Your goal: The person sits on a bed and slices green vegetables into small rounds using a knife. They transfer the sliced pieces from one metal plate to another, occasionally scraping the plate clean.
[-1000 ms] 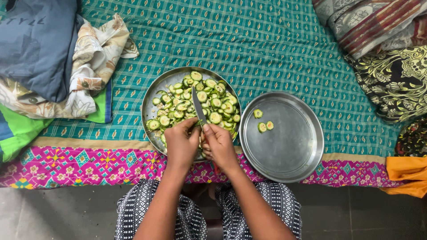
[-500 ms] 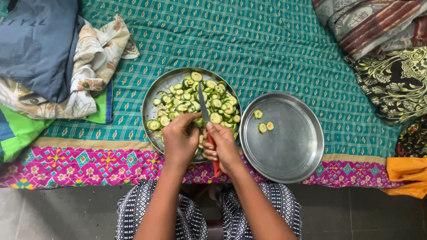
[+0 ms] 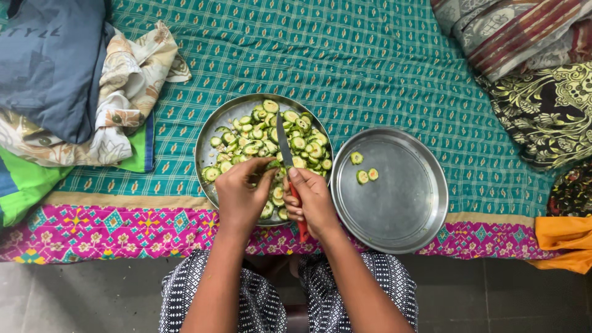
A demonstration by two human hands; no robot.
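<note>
A round steel plate [image 3: 208, 137] on the bed holds several green vegetable slices [image 3: 280, 139]. My right hand [image 3: 312, 200] grips a knife [image 3: 284, 143] with a red handle, blade pointing away over the slices. My left hand [image 3: 242, 196] pinches a small green vegetable piece [image 3: 272, 164] against the blade, over the plate's near edge. A second steel plate [image 3: 401, 203] lies to the right with three slices [image 3: 364, 170] near its far left side.
A teal patterned bedsheet [image 3: 345, 55] with a pink border [image 3: 111, 231] covers the bed. Crumpled clothes [image 3: 74, 80] lie at the far left, folded fabrics [image 3: 530, 68] at the far right, an orange cloth [image 3: 564, 243] at the right edge. Grey floor lies below.
Both hands have drawn back slightly toward me. The knife has slid so the red handle shows under my right hand, and the blade reaches farther over the slices.
</note>
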